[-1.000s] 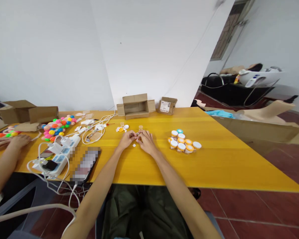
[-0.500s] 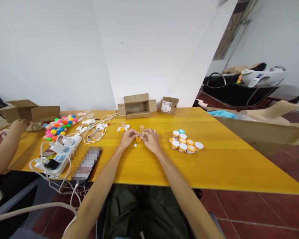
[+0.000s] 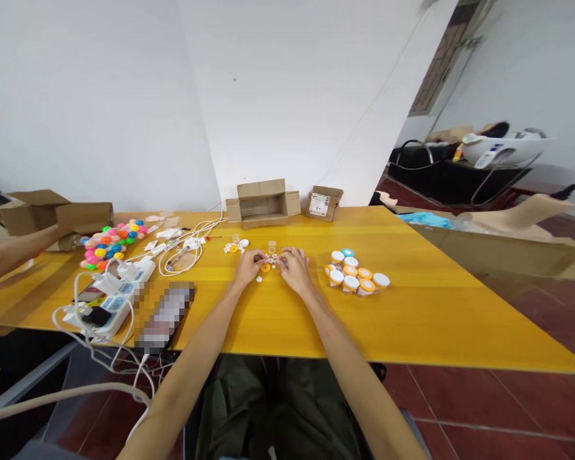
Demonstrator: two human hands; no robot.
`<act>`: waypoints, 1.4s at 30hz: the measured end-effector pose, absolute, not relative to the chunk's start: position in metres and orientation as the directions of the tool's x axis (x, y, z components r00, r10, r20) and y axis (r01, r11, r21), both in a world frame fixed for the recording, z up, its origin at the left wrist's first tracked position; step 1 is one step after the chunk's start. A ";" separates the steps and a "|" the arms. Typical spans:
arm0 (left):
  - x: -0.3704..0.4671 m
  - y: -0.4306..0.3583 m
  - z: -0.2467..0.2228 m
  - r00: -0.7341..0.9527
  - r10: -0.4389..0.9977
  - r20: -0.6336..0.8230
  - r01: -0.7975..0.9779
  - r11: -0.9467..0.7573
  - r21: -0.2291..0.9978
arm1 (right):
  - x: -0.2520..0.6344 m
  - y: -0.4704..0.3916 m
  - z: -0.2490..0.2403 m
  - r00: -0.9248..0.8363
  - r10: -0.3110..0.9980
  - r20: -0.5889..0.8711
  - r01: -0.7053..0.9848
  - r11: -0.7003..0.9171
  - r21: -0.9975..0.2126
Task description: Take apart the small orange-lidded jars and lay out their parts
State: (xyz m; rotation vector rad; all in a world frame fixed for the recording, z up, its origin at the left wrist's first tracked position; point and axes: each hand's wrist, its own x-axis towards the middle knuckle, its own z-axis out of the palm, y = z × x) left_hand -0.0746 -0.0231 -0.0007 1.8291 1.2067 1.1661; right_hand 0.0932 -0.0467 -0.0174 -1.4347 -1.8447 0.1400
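Here, left hand (image 3: 250,265) and right hand (image 3: 293,267) face each other over yellow table (image 3: 436,306), midway between near and far edges; fingers of both bent in, tips at small white pieces (image 3: 271,259); whether either pinches one, cannot tell; pieces lie in gap between hands; orange ring (image 3: 265,268) just beside them, toward near edge; white disc (image 3: 259,279) nearer that edge; clear cup (image 3: 272,246) just beyond hands, toward far edge; lidded jars (image 3: 357,275) clustered toward right edge; open carton (image 3: 263,207) at far edge.
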 end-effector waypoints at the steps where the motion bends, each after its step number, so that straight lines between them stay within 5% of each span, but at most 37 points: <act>1: -0.075 -0.023 -0.001 0.183 0.926 0.330 0.364 -0.376 0.852 | 0.095 -0.047 -0.017 -0.058 0.860 0.506 0.778 0.357 -0.517; 16: -0.081 -0.029 0.000 0.172 0.897 0.406 0.504 -0.434 0.746 | 0.102 -0.047 -0.019 -0.181 0.865 0.467 0.742 0.432 -0.512; 31: -0.098 -0.044 0.007 0.399 0.871 0.288 0.511 -0.472 0.718 | 0.103 -0.038 -0.023 -0.050 0.880 0.473 0.562 0.416 -0.715; 42: -0.086 -0.041 -0.004 0.479 0.813 0.332 0.555 -0.573 0.603 | 0.096 -0.041 -0.013 0.062 0.934 0.352 0.158 0.339 -0.927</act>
